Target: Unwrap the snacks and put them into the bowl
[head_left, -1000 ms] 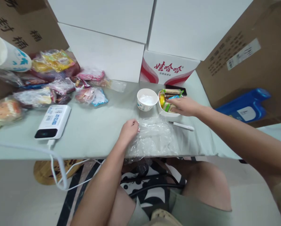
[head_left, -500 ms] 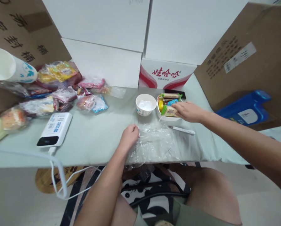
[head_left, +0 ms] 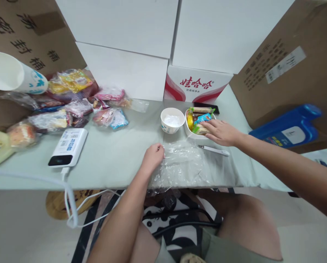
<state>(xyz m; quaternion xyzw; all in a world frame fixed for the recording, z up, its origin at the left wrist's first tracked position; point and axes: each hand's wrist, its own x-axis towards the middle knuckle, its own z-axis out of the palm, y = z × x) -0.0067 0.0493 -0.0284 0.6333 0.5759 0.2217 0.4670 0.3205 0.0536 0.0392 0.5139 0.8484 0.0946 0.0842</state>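
Note:
My left hand (head_left: 153, 158) is curled closed at the left edge of a clear plastic bag (head_left: 180, 164), which lies crumpled along the front of the table. Fingers stretched and flat, my right hand (head_left: 224, 133) rests on wrapped snacks in a white bowl (head_left: 196, 136). Under its fingertips is a snack in a green-ended wrapper (head_left: 200, 128). A blue packet (head_left: 203, 118), a yellow packet (head_left: 190, 121) and another wrapped bar (head_left: 203, 110) share the bowl. A paper cup (head_left: 172, 126) with something clear inside stands left of it. In front lies a white utility knife (head_left: 215, 150).
Packaged snacks (head_left: 78, 107) are heaped at the left by a tipped paper cup (head_left: 33, 82). A power bank (head_left: 69, 146) with a white cable lies nearer. Cardboard boxes (head_left: 275, 33) flank the table, with a blue bottle (head_left: 289, 128) at right. A dark phone (head_left: 215, 107) lies behind the bowl.
My right hand has flattened over the bowl, and the green-ended snack has gone down lower into it. The left hand stays at the bag. The view has shifted slightly.

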